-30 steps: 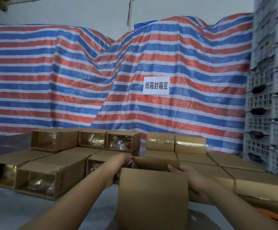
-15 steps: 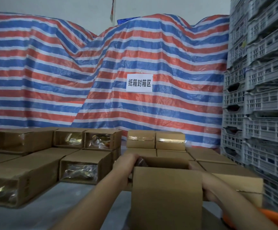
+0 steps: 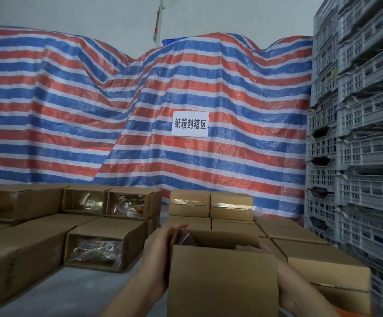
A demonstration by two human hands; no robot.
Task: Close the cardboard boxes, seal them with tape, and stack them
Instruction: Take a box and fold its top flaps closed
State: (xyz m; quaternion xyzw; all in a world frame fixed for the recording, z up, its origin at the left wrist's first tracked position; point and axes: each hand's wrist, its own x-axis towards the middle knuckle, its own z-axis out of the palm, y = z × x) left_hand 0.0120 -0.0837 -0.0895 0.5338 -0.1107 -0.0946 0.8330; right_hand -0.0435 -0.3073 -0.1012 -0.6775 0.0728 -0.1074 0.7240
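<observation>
A grey bench point(image 3: 76, 291) carries rows of cardboard boxes: open-ended boxes point(image 3: 104, 244) lying on their sides at left, showing plastic-wrapped contents, and closed boxes point(image 3: 318, 268) at right, with two taped boxes point(image 3: 211, 205) stacked on them behind.

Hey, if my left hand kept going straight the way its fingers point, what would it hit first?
Probably the sealed boxes stacked behind the open box. The left hand lies along that box's left side, fingers pointing forward and up; depth is unclear.
</observation>
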